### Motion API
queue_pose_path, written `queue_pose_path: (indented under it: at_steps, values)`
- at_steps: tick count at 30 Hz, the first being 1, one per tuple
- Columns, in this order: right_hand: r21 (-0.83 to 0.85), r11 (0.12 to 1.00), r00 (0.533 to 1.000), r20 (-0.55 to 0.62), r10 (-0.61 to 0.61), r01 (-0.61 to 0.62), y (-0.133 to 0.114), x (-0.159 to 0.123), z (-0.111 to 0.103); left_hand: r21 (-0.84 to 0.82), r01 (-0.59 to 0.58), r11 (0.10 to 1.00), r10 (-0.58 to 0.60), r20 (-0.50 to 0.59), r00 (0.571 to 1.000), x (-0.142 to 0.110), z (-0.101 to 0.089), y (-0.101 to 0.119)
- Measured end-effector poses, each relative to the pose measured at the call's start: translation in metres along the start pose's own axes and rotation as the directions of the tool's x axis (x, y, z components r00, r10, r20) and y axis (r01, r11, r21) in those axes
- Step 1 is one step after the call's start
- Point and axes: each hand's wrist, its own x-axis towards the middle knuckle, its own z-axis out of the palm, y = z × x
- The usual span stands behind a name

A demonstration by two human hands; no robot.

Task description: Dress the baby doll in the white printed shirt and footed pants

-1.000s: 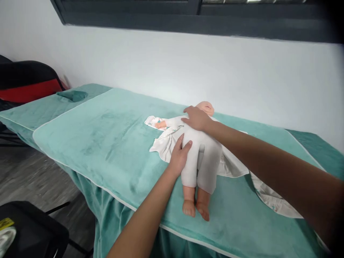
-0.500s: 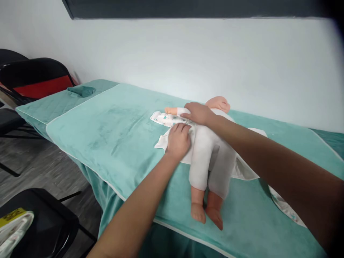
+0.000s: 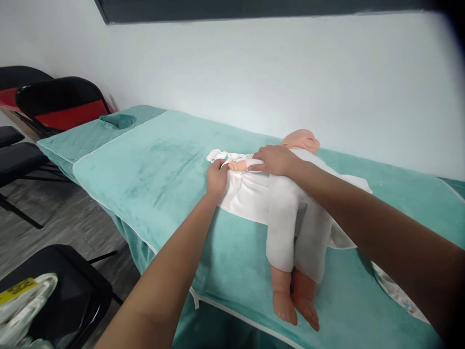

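A baby doll [image 3: 286, 213] in white clothes lies on its back on a white patterned cloth [image 3: 240, 191], on a table under a teal towel [image 3: 163, 165]. Its bald head [image 3: 301, 140] points to the wall and its bare feet [image 3: 296, 305] toward me. My left hand [image 3: 217, 178] pinches the cloth's edge beside the doll's arm [image 3: 238, 165]. My right hand [image 3: 274, 160] lies flat on the doll's shoulder and upper arm, fingers stretched out.
A black and red folding chair [image 3: 58, 104] stands at the far left end of the table. A black seat [image 3: 61, 291] with a white bag [image 3: 22, 305] on it sits at my lower left. A white wall runs behind the table.
My left hand has gone from the doll's hip up to the cloth's edge by the doll's arm and closed on it. The view has shifted left.
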Motion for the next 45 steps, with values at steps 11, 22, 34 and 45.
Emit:
queue_pose_path:
  at_steps: [11, 22, 34, 45]
  values:
    - [-0.214, 0.972, 0.996, -0.018, 0.091, -0.093, -0.015, 0.016, 0.016, -0.123, -0.049, 0.991, 0.05, 0.01, 0.999, -0.01, -0.001, 0.007]
    - [-0.171, 0.971, 0.98, -0.135, 0.145, -0.167, -0.017, 0.011, 0.016, 0.018, -0.183, 0.983, 0.178, 0.144, 0.973, -0.063, 0.049, 0.061]
    - [0.652, 0.682, 0.397, -0.56, 0.728, -0.331, 0.013, -0.123, 0.039, 0.02, -0.074, 0.997, 0.07, 0.152, 0.986, -0.079, 0.056, 0.06]
    - [0.948, 0.196, 0.416, -0.079, 0.906, -0.249, 0.049, -0.13, 0.065, -0.081, -0.029, 0.996, 0.024, -0.062, 0.998, -0.018, 0.072, 0.089]
